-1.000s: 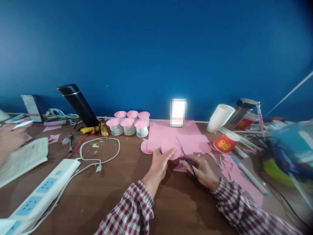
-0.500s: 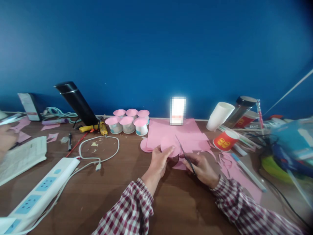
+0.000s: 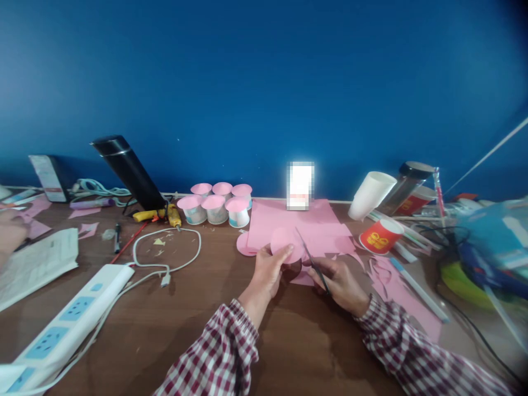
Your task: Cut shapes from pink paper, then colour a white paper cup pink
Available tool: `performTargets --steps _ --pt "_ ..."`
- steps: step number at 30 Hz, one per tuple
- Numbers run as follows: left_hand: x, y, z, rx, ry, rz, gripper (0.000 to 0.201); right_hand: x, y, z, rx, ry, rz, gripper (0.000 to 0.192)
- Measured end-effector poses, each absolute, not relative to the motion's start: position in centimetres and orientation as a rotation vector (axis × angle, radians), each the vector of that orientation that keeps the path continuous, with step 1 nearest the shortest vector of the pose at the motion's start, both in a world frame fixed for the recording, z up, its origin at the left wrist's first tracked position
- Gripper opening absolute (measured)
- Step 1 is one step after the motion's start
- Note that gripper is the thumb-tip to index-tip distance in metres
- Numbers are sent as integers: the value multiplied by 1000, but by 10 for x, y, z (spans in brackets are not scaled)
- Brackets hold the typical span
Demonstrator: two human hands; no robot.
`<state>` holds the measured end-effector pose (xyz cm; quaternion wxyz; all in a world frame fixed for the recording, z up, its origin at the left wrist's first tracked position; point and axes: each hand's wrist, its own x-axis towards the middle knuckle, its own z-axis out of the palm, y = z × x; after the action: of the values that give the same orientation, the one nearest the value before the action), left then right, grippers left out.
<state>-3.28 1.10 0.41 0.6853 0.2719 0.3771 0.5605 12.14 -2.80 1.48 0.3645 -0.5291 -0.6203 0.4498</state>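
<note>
Short of the back edge of the bench [image 3: 165,322], the left hand [image 3: 269,270] pinches a pink paper disc [image 3: 284,240] and the right hand [image 3: 343,287] grips scissors [image 3: 319,275] beside it: trimming, I'd judge, with the next snip wanting the disc turned.

A rounded piece of pink paper [image 3: 281,241], smooth and unmarked, is held tilted, facing up. Slim dark scissors [image 3: 318,272] slant beside its right edge, tip pointing up and away to the left; whether they touch is unclear.
</note>
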Motion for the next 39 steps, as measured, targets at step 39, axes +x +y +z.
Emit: performTargets --steps 39 --pt "-35 10 6 624 878 1170 33 124 -27 10 -1319 -1595 1149 35"
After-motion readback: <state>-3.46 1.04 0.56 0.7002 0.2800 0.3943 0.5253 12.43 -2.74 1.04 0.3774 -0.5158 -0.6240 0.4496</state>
